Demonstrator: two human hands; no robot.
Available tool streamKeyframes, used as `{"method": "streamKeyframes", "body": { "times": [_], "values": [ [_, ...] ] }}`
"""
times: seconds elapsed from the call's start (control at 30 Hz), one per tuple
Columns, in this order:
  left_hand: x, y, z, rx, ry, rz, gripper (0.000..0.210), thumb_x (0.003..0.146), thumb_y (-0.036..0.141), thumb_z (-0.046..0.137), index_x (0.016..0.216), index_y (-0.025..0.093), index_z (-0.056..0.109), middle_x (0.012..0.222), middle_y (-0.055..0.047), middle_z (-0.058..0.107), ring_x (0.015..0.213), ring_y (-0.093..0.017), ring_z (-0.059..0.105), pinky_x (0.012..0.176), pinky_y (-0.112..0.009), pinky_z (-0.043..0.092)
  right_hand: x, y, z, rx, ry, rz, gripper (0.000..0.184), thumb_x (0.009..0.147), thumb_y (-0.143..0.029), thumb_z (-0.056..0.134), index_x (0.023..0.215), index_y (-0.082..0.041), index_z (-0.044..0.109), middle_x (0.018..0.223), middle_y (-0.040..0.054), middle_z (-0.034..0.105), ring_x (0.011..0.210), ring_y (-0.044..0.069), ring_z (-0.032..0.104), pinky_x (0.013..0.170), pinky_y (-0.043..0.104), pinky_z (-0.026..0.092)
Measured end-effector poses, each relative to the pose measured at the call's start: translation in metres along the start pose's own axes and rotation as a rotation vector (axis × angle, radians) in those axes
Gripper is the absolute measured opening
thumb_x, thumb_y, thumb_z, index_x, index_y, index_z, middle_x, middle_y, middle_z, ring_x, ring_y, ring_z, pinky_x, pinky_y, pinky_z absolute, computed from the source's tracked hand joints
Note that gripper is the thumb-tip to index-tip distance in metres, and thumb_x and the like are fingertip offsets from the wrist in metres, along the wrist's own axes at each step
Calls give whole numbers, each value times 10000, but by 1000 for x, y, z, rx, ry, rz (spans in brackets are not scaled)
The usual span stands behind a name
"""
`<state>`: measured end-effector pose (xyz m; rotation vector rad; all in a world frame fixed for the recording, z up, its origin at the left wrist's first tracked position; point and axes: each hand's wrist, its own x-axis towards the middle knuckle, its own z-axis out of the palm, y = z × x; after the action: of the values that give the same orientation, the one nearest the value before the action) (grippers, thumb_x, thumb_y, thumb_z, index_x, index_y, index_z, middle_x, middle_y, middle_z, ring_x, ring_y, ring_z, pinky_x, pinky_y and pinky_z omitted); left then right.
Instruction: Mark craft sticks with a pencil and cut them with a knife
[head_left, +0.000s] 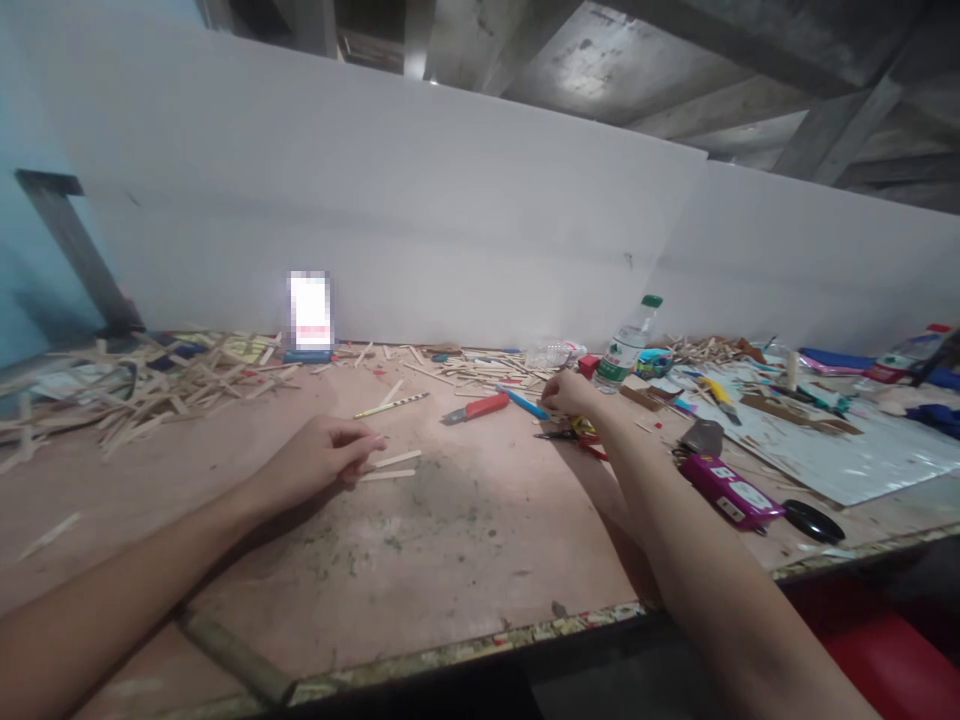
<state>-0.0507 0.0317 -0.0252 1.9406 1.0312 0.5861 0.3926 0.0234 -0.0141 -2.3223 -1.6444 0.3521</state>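
My left hand (330,452) is low over the table, thumb and fingers pressed together; what they hold, if anything, is too small to tell. Just beyond its fingertips lie two short wooden sticks (397,460). A striped pencil (394,404) lies above them. Farther right, my right hand (568,393) reaches down with curled fingers at the edge of the loose sticks (484,368), its fingertips partly hidden. Beside it are a blue pen-like tool (527,403) and a red utility knife (484,407). Scissors (589,437) lie under the right wrist.
A lit phone (310,312) stands against the white wall, right of a stick heap (187,385). A green-capped water bottle (626,345) stands behind my right hand. At right are a purple box (731,491), black tape roll (814,521), yellow knife (720,400) and white sheet (847,475).
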Motion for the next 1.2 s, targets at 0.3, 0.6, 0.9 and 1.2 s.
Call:
{"method": "streamKeyframes", "body": {
  "times": [0.3, 0.6, 0.9, 1.2],
  "values": [
    [-2, 2, 0, -41, 37, 5, 348, 1089, 480, 682, 986, 149, 693, 735, 52, 602, 574, -90, 552, 563, -231, 518, 3, -3, -2, 208, 50, -78, 395, 1068, -402, 734, 1400, -195, 677, 1411, 122, 691, 1182, 282, 721, 988, 507, 638],
    [-4, 0, 2, -28, 49, 14, 328, 1087, 470, 689, 1044, 144, 700, 832, 21, 665, 632, -100, 605, 596, -243, 559, -37, -67, 19, 586, -355, -482, 363, 1069, -390, 737, 1368, -190, 693, 1349, 110, 721, 1126, 261, 740, 955, 479, 651],
    [-9, 6, 5, 60, 44, 144, 271, 1050, 405, 747, 1117, 143, 729, 1047, -40, 745, 900, -181, 728, 808, -353, 649, -90, -127, 46, 661, -657, -719, 336, 1059, -373, 754, 1329, -178, 711, 1248, 89, 754, 1063, 244, 757, 933, 465, 655],
    [-4, 5, -4, 121, 99, 126, 281, 1062, 422, 733, 1063, 141, 719, 944, -17, 728, 782, -144, 705, 709, -298, 632, -93, -123, 31, 644, -661, -730, 287, 1079, -432, 721, 1169, -160, 745, 1085, 55, 768, 902, 195, 749, 843, 402, 652]
  ]
}}
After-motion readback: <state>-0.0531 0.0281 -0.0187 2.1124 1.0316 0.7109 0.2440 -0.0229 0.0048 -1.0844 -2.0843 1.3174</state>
